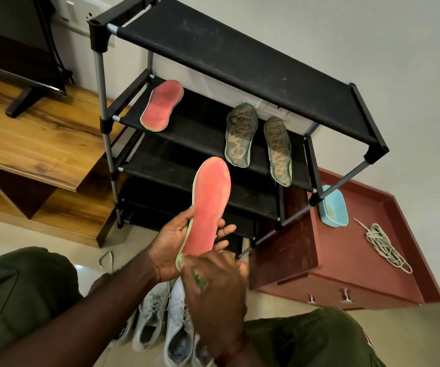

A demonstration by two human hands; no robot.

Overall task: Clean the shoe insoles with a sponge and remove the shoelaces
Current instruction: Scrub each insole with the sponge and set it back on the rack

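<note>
The left hand [171, 242] cradles a pink insole [209, 205] from beneath, palm up, with the thumb curled over its left edge and the fingertips showing past its right edge. The insole stands nearly upright, toe end pointing away from the person and heel end down in the palm. The right hand [213, 284] (blurred) lies over the heel end, against the left hand. Its fingers curl round a green sponge [199, 279], of which only a sliver shows between them. Both forearms rise from the lower edge.

Directly below the hands, white shoes [158, 319] stand on the floor. Beyond the hands is a black shoe rack [240, 62]. On one shelf lie a second pink insole [162, 105], up and left of the hands, and two dark insoles [241, 135], up and right. Further right of the hands, a red cabinet [346, 250] bears a blue tub [334, 207] and a loose heap of pale shoelaces [380, 239].
</note>
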